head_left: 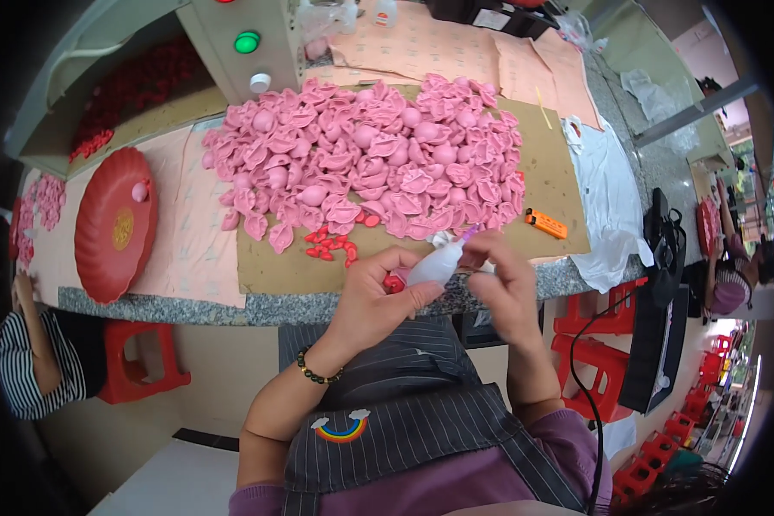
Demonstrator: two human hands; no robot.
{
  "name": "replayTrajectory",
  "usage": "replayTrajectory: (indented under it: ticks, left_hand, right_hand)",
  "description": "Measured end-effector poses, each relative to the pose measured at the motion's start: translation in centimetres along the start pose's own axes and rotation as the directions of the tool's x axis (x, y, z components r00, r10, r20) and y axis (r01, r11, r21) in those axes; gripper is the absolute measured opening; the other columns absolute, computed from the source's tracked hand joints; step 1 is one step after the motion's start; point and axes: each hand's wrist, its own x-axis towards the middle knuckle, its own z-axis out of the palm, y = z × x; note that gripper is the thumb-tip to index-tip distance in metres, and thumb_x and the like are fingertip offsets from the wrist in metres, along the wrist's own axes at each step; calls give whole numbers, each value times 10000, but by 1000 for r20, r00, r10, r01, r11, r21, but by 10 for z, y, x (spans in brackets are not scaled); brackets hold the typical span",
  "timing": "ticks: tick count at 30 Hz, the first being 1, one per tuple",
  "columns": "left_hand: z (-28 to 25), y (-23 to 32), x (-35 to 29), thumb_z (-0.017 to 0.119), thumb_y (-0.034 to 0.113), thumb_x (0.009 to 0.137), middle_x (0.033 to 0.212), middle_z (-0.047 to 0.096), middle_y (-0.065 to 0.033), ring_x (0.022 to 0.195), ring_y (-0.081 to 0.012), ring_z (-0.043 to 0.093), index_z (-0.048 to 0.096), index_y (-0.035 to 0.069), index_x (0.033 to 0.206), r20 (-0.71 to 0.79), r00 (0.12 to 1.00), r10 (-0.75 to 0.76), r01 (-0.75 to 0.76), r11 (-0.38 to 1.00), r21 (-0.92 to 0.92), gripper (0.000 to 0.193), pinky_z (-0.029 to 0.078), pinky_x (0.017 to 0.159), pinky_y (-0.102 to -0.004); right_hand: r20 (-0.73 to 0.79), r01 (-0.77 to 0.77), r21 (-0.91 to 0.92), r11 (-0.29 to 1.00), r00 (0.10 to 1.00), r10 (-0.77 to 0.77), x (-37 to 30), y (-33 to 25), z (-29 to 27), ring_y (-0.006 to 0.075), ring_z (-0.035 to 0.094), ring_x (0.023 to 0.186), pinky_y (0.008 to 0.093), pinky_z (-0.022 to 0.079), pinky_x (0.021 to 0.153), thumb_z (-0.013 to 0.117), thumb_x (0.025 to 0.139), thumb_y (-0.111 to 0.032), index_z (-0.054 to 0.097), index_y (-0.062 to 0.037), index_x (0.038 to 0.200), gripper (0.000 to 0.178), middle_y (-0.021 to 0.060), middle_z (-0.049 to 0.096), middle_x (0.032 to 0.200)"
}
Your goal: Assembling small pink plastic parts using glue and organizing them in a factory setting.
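My left hand [377, 288] is closed round a white squeeze bottle [436, 266] with a thin purple nozzle [470, 232] that points up and to the right. A small red piece [394, 283] also shows between the fingers of that hand. Beside the nozzle, my right hand [506, 288] has its fingers curled in; whatever they grip is hidden. Just beyond both hands, several small red pieces [325, 244] lie on the brown board [275, 273]. A large heap of pink, ruffled, shell-like molded pieces [361, 159] spreads behind them.
An orange box cutter [546, 224] lies right of the heap, near white cloth [606, 198]. On the left stands a red scalloped tray [90, 224] holding one pink piece. A machine post with a green button [247, 42] rises behind. Another person in a striped sleeve [26, 365] sits at left.
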Motion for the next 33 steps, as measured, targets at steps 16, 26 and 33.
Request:
replayTrajectory:
  ticks: [16, 26, 33]
  left_hand:
    - [-35, 1, -57, 463, -67, 878, 1277, 478, -174, 1033, -199, 581, 369, 9, 1326, -95, 995, 19, -48, 950, -310, 464, 465, 919, -313]
    - [-53, -3, -62, 607, -36, 831, 1220, 546, -189, 879, -198, 639, 470, -13, 1239, -254, 958, 133, -204, 938, -279, 431, 533, 776, -290]
    - [-59, -14, -61, 637, 18, 827, 1207, 555, -171, 890, -179, 630, 447, -8, 1295, -226, 957, 182, -256, 897, -361, 506, 529, 789, -270]
  right_hand:
    - [148, -226, 780, 584, 973, 179, 18, 7, 45, 253, 606, 780, 365, 494, 688, 598, 841, -280, 532, 25, 1009, 354, 184, 600, 905]
    - [184, -175, 686, 707, 981, 65, 18, 23, 54, 165, 537, 663, 268, 419, 591, 601, 867, -280, 537, 19, 1031, 348, 123, 590, 809]
    - [55, -42, 415, 909, 998, 21, 19, 1, 49, 136, 534, 698, 250, 420, 639, 610, 843, -234, 547, 45, 997, 325, 112, 594, 885]
